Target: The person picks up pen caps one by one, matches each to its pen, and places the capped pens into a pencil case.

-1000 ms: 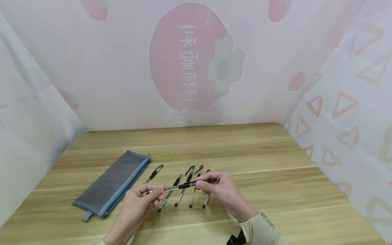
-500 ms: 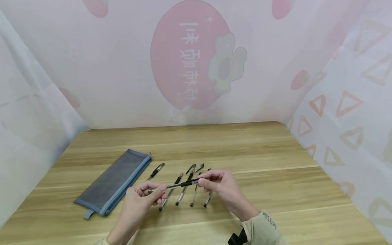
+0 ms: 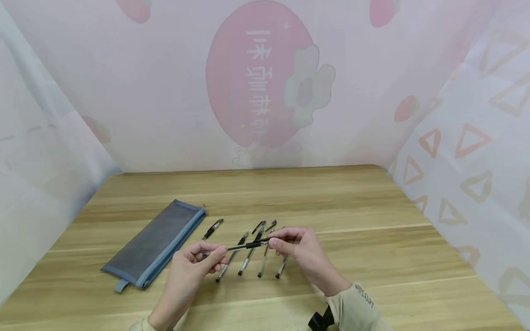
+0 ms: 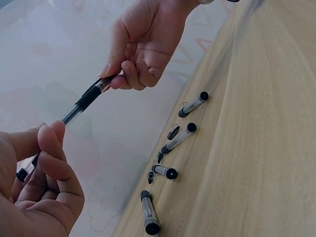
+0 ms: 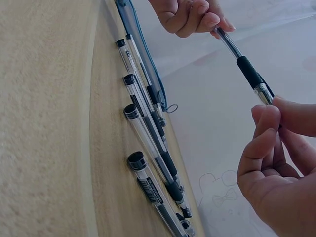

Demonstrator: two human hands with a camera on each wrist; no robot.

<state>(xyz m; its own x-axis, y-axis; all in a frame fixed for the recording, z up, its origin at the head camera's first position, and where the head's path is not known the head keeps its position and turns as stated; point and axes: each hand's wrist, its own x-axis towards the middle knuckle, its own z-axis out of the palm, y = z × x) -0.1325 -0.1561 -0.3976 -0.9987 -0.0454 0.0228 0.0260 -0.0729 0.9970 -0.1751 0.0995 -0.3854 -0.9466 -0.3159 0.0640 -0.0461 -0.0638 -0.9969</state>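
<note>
1. Fingers of both hands pinch one black gel pen (image 3: 242, 247) by its ends and hold it level above the wooden table (image 3: 364, 239).
2. Left hand (image 3: 194, 266): thumb and curled fingers grasp the pen's clear rear end; the palm faces up and inward, with the forearm rising from the lower edge of the head view.
3. Right hand (image 3: 300, 253): thumb and forefinger clamp the tip end, just past the black rubber grip (image 5: 249, 71); the wrist bends back toward a beige sleeve (image 3: 356, 308).
4. Loose pens (image 3: 248, 257) lie side by side on the table under the held one; the hands hide parts of them.
5. Grey mesh pencil case (image 3: 155, 243) lies flat to the left, apart from the hands.
6. Pen tip: hidden inside the right fingers.
</note>
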